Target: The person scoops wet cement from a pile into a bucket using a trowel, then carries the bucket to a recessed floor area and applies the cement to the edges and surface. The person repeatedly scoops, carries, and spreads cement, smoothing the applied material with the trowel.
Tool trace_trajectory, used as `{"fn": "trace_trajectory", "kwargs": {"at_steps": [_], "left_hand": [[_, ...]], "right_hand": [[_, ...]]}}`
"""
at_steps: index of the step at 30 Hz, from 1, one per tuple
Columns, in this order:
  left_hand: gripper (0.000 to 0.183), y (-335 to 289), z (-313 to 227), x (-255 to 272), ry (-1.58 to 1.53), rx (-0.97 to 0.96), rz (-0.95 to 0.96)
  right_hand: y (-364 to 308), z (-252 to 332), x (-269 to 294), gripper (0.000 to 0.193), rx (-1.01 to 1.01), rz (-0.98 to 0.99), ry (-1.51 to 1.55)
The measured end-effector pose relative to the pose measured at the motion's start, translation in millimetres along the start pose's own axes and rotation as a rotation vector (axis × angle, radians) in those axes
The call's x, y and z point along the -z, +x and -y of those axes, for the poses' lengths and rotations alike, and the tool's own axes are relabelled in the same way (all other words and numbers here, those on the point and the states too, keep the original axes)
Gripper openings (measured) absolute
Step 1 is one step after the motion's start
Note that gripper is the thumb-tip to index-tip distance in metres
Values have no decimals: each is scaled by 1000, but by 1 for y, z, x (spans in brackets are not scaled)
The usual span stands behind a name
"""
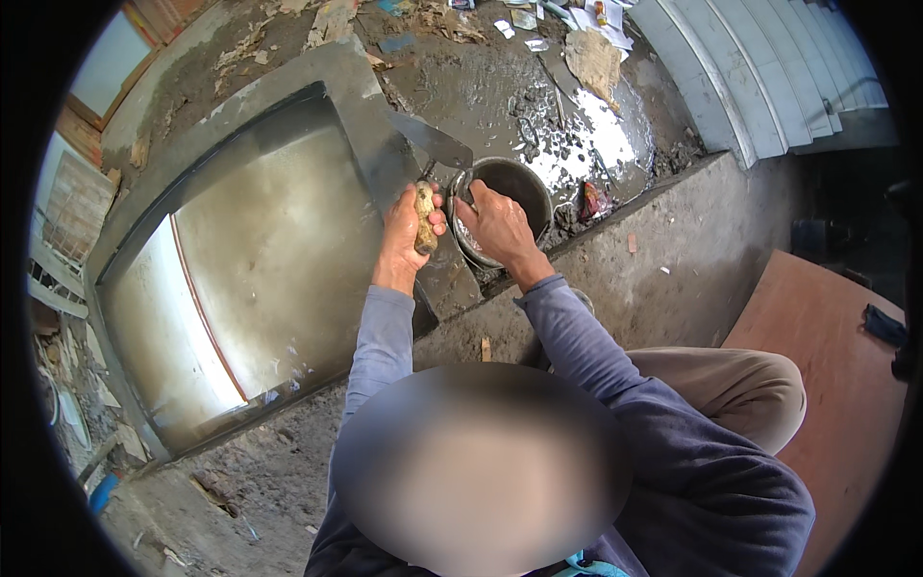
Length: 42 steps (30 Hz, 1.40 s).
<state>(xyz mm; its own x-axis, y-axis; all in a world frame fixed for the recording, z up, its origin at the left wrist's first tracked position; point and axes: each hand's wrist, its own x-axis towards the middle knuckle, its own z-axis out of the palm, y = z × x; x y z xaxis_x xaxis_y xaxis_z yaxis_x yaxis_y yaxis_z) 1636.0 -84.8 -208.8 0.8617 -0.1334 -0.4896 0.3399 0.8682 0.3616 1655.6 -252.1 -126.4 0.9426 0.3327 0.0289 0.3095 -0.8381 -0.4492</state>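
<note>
Watching remotely, I'm seeing my left hand [398, 234] gripping the trowel [436, 141] just left of the bucket [535, 190]. My right hand [502, 227] is bending at its left rim; whether it's holding anything, I can't tell. A slipping left grip could be dropping the trowel onto it.
</note>
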Motion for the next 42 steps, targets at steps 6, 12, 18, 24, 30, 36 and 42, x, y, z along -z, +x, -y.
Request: {"fn": "trace_trajectory", "kwargs": {"at_steps": [6,12,18,24,30,36,42], "left_hand": [[38,2,-4,-4,-159,132,91],[42,-13,4,-32,526,-229,-179],[41,-21,10,-43,1193,-512,-278],[42,-30,10,-42,1290,-795,-266],[36,-30,12,-40,1292,-645,-332],[36,-21,19,-29,1272,-578,-351],[37,-20,16,-29,1146,-554,-373]], "right_hand": [[0,-4,-5,34,62,-77,1],[2,-1,4,34,105,-183,173],[7,20,19,34,-1,-69,103],[2,35,22,37,-82,-42,195],[-2,33,16,40,-276,11,393],[-9,26,15,40,-222,-31,340],[-15,15,5,41,-234,0,323]]}}
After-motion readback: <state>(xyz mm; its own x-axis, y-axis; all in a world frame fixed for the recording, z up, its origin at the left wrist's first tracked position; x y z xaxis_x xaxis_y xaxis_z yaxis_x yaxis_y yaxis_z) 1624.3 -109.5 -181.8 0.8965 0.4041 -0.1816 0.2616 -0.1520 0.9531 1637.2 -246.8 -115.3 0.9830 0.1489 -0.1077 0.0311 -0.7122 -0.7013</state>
